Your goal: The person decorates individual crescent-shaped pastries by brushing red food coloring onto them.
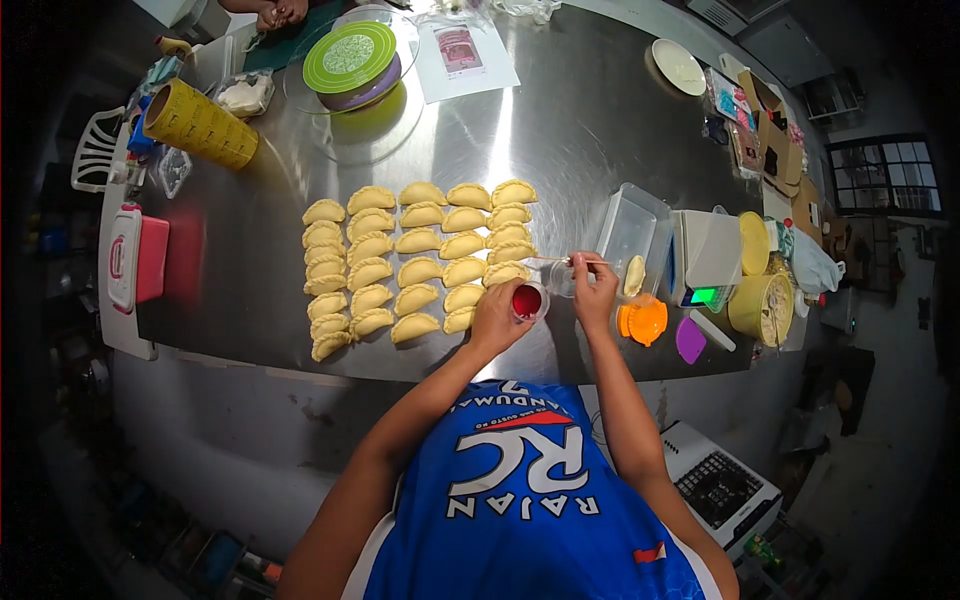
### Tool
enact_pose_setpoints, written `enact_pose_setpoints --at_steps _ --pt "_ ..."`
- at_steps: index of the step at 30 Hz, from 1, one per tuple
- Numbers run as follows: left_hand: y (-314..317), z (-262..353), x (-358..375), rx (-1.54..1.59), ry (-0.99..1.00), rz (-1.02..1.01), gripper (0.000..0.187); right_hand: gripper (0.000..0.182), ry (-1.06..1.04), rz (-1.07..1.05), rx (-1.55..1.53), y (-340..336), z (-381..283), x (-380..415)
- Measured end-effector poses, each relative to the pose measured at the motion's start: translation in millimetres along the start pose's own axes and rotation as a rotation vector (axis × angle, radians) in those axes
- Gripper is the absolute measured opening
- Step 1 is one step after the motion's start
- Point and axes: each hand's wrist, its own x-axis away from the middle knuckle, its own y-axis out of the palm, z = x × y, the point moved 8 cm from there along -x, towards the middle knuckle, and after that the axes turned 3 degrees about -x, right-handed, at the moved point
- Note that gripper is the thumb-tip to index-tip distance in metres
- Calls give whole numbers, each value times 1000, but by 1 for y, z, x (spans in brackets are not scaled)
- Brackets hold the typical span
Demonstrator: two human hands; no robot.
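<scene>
Several rows of half-moon dough turnovers (pixel 419 270) with crimped edges lie on the steel table. My left hand (pixel 494 322) is closed around a small clear cup (pixel 543 302) with red liquid (pixel 525 301) inside, at the near right corner of the rows. Pinched in the fingers of my right hand (pixel 595 292) is a thin stick (pixel 553 259). It points left, its tip right at the edge of a turnover (pixel 511 251) in the rightmost column. Behind my right hand stands a clear plastic tub (pixel 640 225) with a pale piece of dough (pixel 634 275) in it.
To the right are an orange dough mould (pixel 643 319), a purple scraper (pixel 690 340), a scale (pixel 706 250) and a yellow bowl (pixel 750 310). A green-topped turntable (pixel 349 57), printed sheet (pixel 480 80) and yellow roll (pixel 200 123) stand farther back. Another person's hands (pixel 283 13) show top left.
</scene>
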Motion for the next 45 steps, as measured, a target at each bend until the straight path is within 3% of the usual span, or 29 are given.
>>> enact_pose_setpoints --at_steps 7,19,23,25,31,35,39,45 --pt "0 -4 2 -4 -34 -33 67 16 -107 -100 263 32 10 -7" --pt "-1 0 4 4 -18 -38 68 16 -181 -100 352 28 -12 -8" --pt "-4 2 2 14 -13 -23 68 14 -87 -38 142 3 -21 -1" --pt "-5 1 0 8 -22 -22 67 13 -38 -110 89 -5 -27 8" --pt "-7 6 -11 28 -18 19 65 10 -223 -320 350 8 -48 26" --pt "-10 11 -17 18 2 34 65 10 -236 -339 382 17 -38 28" --pt "-11 9 -19 11 -4 40 66 10 -241 -330 377 15 -44 20" --pt "-13 8 -22 -18 2 75 64 14 -84 -189 115 6 -36 -13"
